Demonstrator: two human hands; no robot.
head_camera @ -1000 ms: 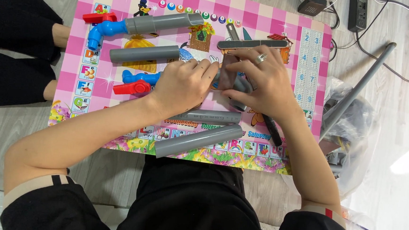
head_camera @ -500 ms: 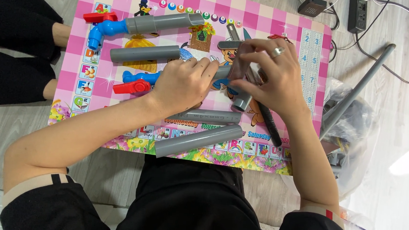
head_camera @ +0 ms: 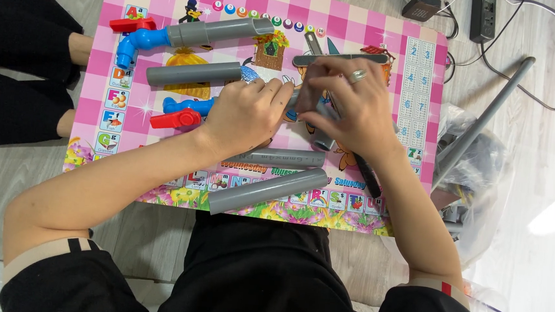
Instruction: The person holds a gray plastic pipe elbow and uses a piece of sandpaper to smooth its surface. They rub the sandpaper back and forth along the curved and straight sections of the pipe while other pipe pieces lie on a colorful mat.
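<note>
The person sits on the floor with a pink checkered play mat (head_camera: 416, 87) laid out ahead of the knees, and both hands meet over its middle. The left hand (head_camera: 245, 112) is curled shut around a blue valve with a red handle (head_camera: 177, 112), which sticks out to the left of its knuckles. The right hand (head_camera: 348, 106), wearing a ring, is closed over a short grey pipe piece (head_camera: 322, 138) whose lower end shows below the palm; its fingers press toward the left hand's fingertips, so the two hands touch. Whether valve and pipe piece are already joined I cannot tell, since the fingers hide that spot.

Just beyond the right hand lies a thin grey strip (head_camera: 338, 59), close to its knuckles. Beyond the left hand rests a grey pipe (head_camera: 192, 74), and farther still a longer grey pipe joined to a blue elbow with a red tap handle (head_camera: 188, 33). Nearer the person, just under both wrists, lie two more grey pipes side by side: a slimmer one (head_camera: 277, 157) and a thicker one (head_camera: 267, 191) at the mat's near edge. A dark marker (head_camera: 367, 174) lies beneath the right forearm. Off to the right of the right hand, on the wooden floor, a long grey pipe (head_camera: 485, 117) leans over a clear plastic bag (head_camera: 482, 162). Black cables and a power strip (head_camera: 482, 17) lie far beyond it.
</note>
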